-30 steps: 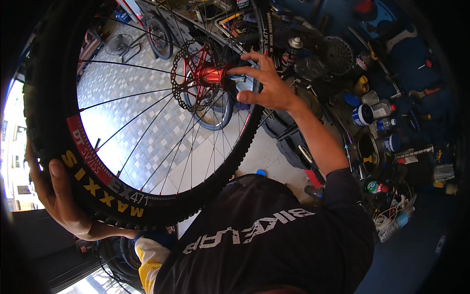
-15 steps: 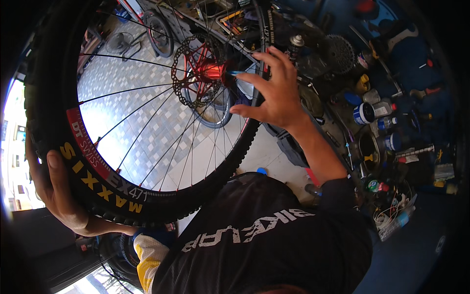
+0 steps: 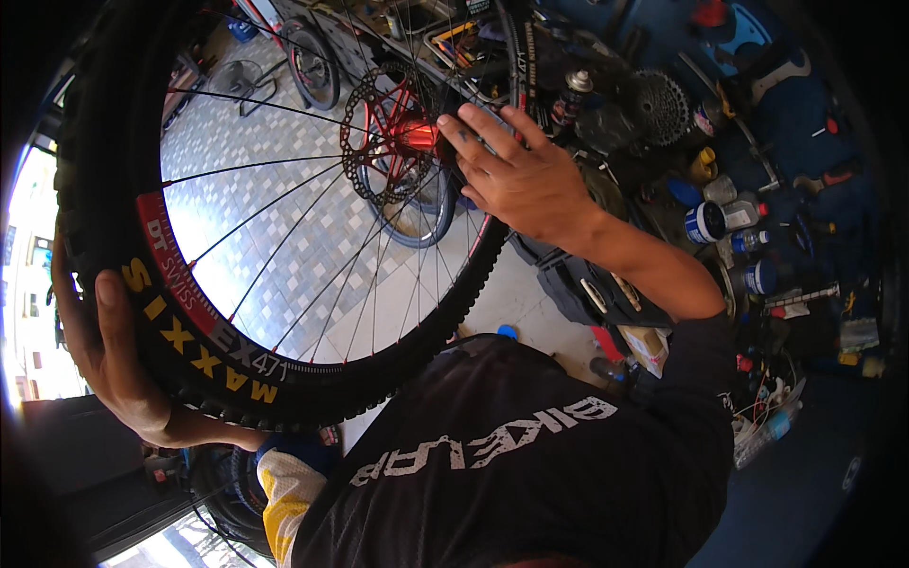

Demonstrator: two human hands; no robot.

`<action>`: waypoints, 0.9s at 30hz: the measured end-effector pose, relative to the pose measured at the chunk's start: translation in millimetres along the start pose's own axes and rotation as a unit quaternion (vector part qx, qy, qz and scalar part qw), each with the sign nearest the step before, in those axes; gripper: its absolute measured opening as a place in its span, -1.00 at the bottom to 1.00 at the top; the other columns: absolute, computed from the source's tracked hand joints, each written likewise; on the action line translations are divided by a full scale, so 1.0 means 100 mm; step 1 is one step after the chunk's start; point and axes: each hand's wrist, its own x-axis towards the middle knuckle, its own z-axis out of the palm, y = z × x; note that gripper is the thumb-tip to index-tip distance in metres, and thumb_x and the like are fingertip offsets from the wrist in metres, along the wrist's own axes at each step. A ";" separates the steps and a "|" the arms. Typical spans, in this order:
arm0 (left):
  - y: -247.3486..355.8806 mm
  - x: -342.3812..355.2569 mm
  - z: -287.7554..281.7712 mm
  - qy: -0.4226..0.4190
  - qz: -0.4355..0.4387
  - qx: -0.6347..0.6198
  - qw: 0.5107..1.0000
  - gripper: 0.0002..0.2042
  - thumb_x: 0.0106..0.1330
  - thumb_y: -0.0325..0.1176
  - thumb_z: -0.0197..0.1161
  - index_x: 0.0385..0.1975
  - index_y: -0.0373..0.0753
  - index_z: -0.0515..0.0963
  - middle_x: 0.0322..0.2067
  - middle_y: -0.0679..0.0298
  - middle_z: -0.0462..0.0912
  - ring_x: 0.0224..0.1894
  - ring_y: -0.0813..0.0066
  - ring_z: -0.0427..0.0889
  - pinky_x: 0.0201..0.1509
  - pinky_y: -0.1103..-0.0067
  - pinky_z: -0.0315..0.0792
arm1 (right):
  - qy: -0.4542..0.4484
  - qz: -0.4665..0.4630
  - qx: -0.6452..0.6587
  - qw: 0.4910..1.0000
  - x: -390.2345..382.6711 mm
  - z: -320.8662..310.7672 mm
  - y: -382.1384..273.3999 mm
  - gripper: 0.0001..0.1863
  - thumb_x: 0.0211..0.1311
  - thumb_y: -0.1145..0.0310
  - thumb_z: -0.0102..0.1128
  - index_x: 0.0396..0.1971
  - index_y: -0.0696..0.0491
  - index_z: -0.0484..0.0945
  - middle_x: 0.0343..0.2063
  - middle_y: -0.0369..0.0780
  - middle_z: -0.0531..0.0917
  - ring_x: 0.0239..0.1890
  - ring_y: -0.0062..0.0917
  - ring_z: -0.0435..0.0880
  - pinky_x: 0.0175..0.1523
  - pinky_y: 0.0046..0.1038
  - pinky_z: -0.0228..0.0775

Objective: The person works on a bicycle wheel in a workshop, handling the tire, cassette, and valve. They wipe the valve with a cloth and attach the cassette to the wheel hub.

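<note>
In a cluttered workshop, a patterned tile floor [image 3: 265, 194] spreads beneath a large bicycle wheel [image 3: 312, 402] held up in front of a person in a black shirt [image 3: 502, 473] with pale lettering. The left hand [image 3: 133, 388] has its grip closed around the knobby tire at the wheel's lower left, thumb lying along the near side. The right hand [image 3: 530, 185] reaches across the wheel's right side, fingers bent and close together beside the end of the red hub [image 3: 414, 139]; whether its grip is closed on anything cannot be told. A brake disc [image 3: 378, 142] with red arms sits beside the hub. Beyond the spokes, a fan [image 3: 237, 83] stands near a smaller wheel [image 3: 312, 71]. At right, a spray can [image 3: 570, 102], a toothed gear cluster [image 3: 661, 108] and a blue-and-white tub [image 3: 704, 223] are among tools and bottles.
</note>
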 end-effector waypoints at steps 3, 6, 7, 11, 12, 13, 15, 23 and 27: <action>-0.03 -0.02 -0.04 -0.012 -0.003 0.008 1.000 -0.56 0.52 -0.65 0.06 0.36 -0.26 0.50 0.37 -0.34 0.38 0.26 -0.25 0.61 0.26 0.14 0.64 | 0.010 0.021 0.061 0.998 0.03 -0.02 0.12 -0.65 0.29 -0.11 0.36 -0.05 -0.28 0.74 0.53 -0.41 0.28 0.63 -0.39 0.00 0.64 -0.13 -0.13; -0.08 -0.01 -0.06 -0.039 0.052 0.051 0.997 -0.57 0.54 -0.58 0.06 0.38 -0.29 0.47 0.37 -0.31 0.38 0.28 -0.17 0.60 0.29 0.19 0.60 | 0.022 0.048 0.155 0.986 0.04 0.11 0.20 -0.67 0.26 -0.18 0.36 -0.13 -0.34 0.79 0.50 -0.33 0.31 0.60 -0.25 0.03 0.60 -0.05 -0.08; -0.08 0.00 -0.04 -0.038 0.051 0.051 0.997 -0.57 0.55 -0.51 0.07 0.39 -0.32 0.44 0.36 -0.27 0.40 0.28 -0.09 0.61 0.33 0.24 0.56 | 0.023 0.066 0.199 0.978 0.02 0.12 0.22 -0.66 0.25 -0.19 0.37 -0.13 -0.35 0.79 0.50 -0.31 0.31 0.59 -0.21 0.04 0.60 -0.02 -0.06; 0.04 -0.05 0.01 -0.006 -0.089 -0.059 0.994 -0.58 0.61 -0.42 0.04 0.40 -0.36 0.42 0.39 -0.18 0.41 0.36 0.07 0.56 0.46 0.32 0.45 | 0.022 0.171 0.282 0.944 -0.03 0.22 0.09 -0.55 0.15 -0.28 0.41 -0.04 -0.40 0.81 0.45 -0.20 0.33 0.53 -0.04 0.09 0.53 0.13 0.00; 0.04 -0.05 0.00 -0.007 -0.108 -0.076 0.991 -0.59 0.62 -0.44 0.03 0.40 -0.35 0.43 0.40 -0.18 0.40 0.38 0.06 0.54 0.46 0.31 0.45 | 0.031 0.181 0.271 0.945 -0.03 0.23 0.05 -0.54 0.14 -0.28 0.42 -0.03 -0.40 0.80 0.44 -0.20 0.34 0.53 -0.03 0.09 0.53 0.14 0.00; 0.04 -0.05 0.00 -0.006 -0.127 -0.092 0.988 -0.60 0.62 -0.46 0.02 0.40 -0.34 0.44 0.41 -0.18 0.38 0.39 0.04 0.53 0.47 0.30 0.46 | 0.040 0.192 0.259 0.946 -0.03 0.23 0.01 -0.53 0.13 -0.29 0.42 -0.03 -0.39 0.80 0.42 -0.19 0.34 0.52 -0.01 0.09 0.52 0.14 -0.01; 0.05 -0.02 0.01 -0.002 -0.141 -0.094 0.986 -0.56 0.63 -0.36 0.06 0.41 -0.40 0.40 0.39 -0.14 0.43 0.38 0.15 0.55 0.48 0.37 0.43 | 0.064 0.198 0.220 0.953 -0.05 0.27 -0.05 -0.51 0.13 -0.29 0.43 -0.02 -0.36 0.80 0.38 -0.17 0.36 0.51 -0.01 0.09 0.51 0.18 -0.01; 0.19 0.00 0.05 0.002 -0.206 -0.101 0.973 -0.42 0.58 -0.21 0.13 0.46 -0.46 0.30 0.30 -0.09 0.54 0.27 0.24 0.64 0.41 0.43 0.47 | 0.017 0.384 0.498 0.777 -0.04 0.30 -0.26 -0.41 0.23 -0.13 0.44 0.11 -0.03 0.72 0.24 -0.16 0.45 0.45 -0.20 0.23 0.51 -0.14 0.09; 0.10 -0.03 0.05 0.014 -0.150 -0.081 0.985 -0.47 0.61 -0.24 0.09 0.44 -0.46 0.32 0.30 -0.10 0.54 0.26 0.24 0.65 0.40 0.42 0.50 | 0.082 0.427 0.863 0.258 -0.12 0.35 -0.39 -0.35 0.33 0.02 0.37 0.26 0.18 0.57 0.02 -0.28 0.58 0.18 -0.41 0.48 0.31 -0.33 0.27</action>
